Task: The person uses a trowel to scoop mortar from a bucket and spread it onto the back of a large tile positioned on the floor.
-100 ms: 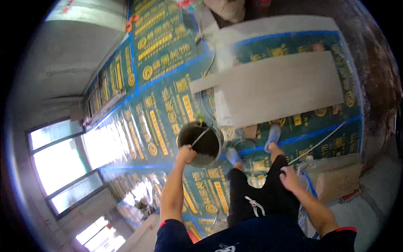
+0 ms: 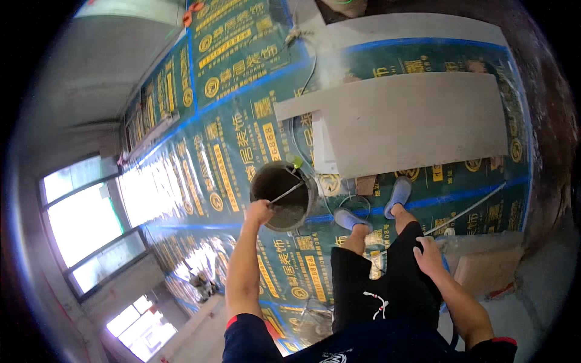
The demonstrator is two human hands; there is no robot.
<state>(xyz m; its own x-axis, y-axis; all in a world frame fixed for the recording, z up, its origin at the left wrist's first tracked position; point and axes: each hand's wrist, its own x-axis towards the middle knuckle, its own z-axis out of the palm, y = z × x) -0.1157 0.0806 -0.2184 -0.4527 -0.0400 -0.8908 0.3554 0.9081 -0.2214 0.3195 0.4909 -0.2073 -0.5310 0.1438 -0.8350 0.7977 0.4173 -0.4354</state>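
My left hand [image 2: 260, 212] is closed on a thin grey bar [image 2: 285, 193] reaching across a round bucket [image 2: 275, 215]; I cannot tell if it is the handle or a rod. The bucket has a dark grey inside and a small green item [image 2: 298, 162] at its far rim. My right hand [image 2: 428, 253] hangs beside my right thigh, its fingers loosely bent and apart, holding nothing visible. My feet, in grey-blue slip-on shoes [image 2: 397, 196], stand to the right of the bucket.
Green printed sheeting with blue tape [image 2: 230, 157] covers the floor. Large grey boards [image 2: 411, 121] lie ahead right, with a cable [image 2: 293, 145] beside them and a long rod [image 2: 466, 209] near my right foot. A light board [image 2: 484, 269] is at lower right, windows [image 2: 78, 224] at left.
The bucket and my left hand sit a little farther up and left in the picture. My right hand is slightly higher and farther right, and the surrounding view has shifted slightly.
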